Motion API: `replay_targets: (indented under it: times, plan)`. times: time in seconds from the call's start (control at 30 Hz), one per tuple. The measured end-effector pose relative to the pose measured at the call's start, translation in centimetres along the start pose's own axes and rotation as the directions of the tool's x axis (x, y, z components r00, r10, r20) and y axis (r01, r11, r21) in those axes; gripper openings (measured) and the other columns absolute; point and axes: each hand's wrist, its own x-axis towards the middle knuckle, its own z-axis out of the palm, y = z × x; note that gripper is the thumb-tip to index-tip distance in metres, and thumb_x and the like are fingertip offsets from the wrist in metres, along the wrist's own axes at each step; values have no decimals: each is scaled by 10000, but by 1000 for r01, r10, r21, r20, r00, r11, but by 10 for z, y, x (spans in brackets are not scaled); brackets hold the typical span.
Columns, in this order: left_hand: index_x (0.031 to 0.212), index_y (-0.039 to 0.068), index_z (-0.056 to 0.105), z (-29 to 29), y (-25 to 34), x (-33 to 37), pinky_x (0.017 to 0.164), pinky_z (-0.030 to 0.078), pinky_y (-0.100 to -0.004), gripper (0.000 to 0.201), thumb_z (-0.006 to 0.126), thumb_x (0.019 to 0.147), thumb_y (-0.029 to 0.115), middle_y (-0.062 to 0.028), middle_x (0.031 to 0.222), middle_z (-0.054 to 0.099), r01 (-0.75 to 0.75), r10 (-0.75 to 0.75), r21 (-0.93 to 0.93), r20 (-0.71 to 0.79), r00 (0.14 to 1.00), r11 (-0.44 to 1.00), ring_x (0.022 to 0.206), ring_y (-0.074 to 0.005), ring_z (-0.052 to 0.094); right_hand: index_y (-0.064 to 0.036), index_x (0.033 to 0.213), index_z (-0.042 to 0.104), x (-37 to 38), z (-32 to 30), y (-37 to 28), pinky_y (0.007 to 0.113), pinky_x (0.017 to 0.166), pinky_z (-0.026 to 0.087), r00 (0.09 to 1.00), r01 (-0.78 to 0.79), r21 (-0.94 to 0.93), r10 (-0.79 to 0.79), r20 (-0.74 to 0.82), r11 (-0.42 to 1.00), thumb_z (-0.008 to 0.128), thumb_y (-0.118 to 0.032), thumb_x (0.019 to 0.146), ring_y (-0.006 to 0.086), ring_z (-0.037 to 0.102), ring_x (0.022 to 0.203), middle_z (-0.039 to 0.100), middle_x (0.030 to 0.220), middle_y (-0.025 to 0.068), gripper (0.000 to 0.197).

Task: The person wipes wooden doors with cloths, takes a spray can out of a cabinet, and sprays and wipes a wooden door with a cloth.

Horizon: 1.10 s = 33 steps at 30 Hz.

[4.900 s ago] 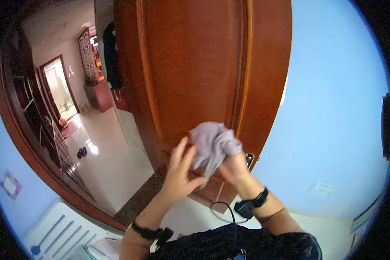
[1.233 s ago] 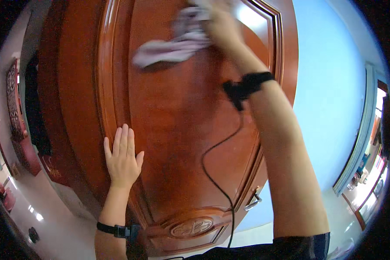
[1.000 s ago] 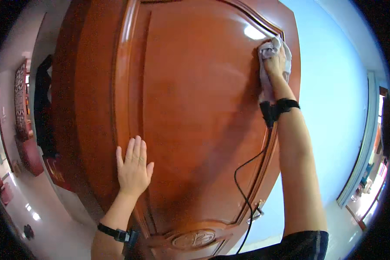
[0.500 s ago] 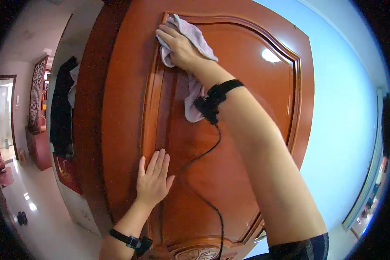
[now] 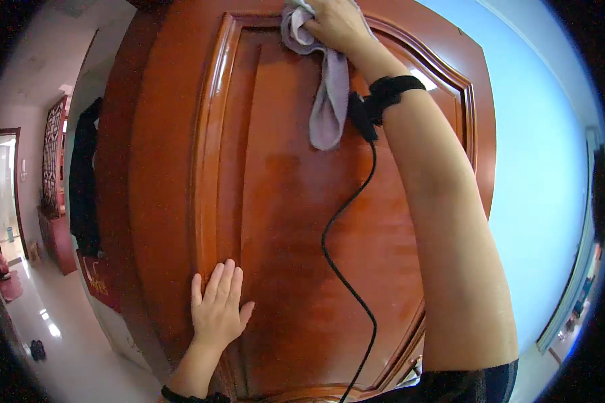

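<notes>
A glossy reddish-brown wooden door (image 5: 296, 221) with raised moulding fills the middle of the view. High up, my right hand (image 5: 336, 23) presses a pale lilac-grey cloth (image 5: 329, 111) to the top moulding of the door's panel. The cloth is bunched under the fingers, and one long end hangs down over the panel. My left hand (image 5: 218, 309) lies flat on the lower left of the door, fingers stretched upward, across the panel's left moulding, with nothing in it. Both wrists wear black bands.
A black cable (image 5: 326, 248) dangles from the right wristband across the door. Dark clothing (image 5: 85, 181) hangs at the left above a red bag (image 5: 99, 279). Farther left, black shoes (image 5: 38, 350) stand on the shiny floor. A light blue wall (image 5: 534, 181) is on the right.
My right hand has slid the cloth up and to the right, from the panel's top left corner along the top moulding. In view, my left hand sits slightly lower and farther left.
</notes>
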Motion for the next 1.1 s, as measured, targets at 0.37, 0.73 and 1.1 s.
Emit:
replay_targets:
  times: [0.37,0.73,1.1]
  plan:
    - [1397,-34,325,1,2,-2,1116,126,-620,860,700,704,311,-223,1474,314,-15,13,43,51,999,999,1370,-371,293,-150,1209,559,-156,-100,153,472,879,462,918,-309,-415,382,105,856,637,-221,736,365,562,1044,597,1099,125,484]
    - [1431,-39,266,-1,-1,2,1131,104,-601,811,616,772,277,-214,1511,255,-24,22,110,19,1000,994,1392,-376,256,-82,1216,525,-209,-143,174,485,887,474,825,-434,-451,545,150,780,661,-292,772,404,553,1083,569,1174,181,510]
    - [1445,22,309,2,8,2,1121,174,-580,777,617,799,324,-160,1500,314,3,1,108,-31,1000,994,1387,-309,296,-103,1125,536,-203,-152,151,483,808,475,807,-494,-399,578,121,773,700,-335,746,412,595,931,630,982,230,474]
